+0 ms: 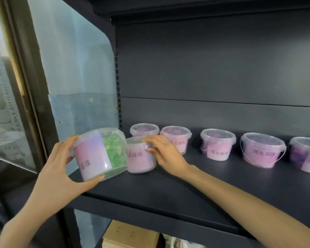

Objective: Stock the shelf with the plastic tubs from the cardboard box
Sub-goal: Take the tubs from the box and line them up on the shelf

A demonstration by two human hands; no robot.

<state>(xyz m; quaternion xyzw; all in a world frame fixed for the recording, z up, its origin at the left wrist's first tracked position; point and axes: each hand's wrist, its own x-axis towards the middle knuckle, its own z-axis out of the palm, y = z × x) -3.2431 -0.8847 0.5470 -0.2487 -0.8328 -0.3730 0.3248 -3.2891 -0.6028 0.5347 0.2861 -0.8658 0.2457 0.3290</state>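
— While your left hand (61, 169) holds the green tub (100, 153) tilted over the near left corner of the shelf (186, 187), which step applies?

— Placement. Your thumb runs under the tub's base and your fingers are spread against its lid end. As far as can be judged, the tub is not yet set down.

— And just right of it?

— Your right hand (166, 154) grips the pink tub (140, 161), which stands on the shelf. Your fingers curl over the lid rim and your thumb presses the side wall. The two tubs appear to touch. Behind the pink tub stands another tub (144, 129). Further right, four more tubs (217, 144) run along the far part of the shelf.

— What does the next move call for?

— Probably a free footprint at the left end. Shift the pink tub right or back, then level the green tub and lower it flat, label to the near side. Mind the tilt, because the shelf edge is close.

— Where is the cardboard box?

— Brown cardboard (129, 233) shows below the shelf. You cannot tell whether it is the box.
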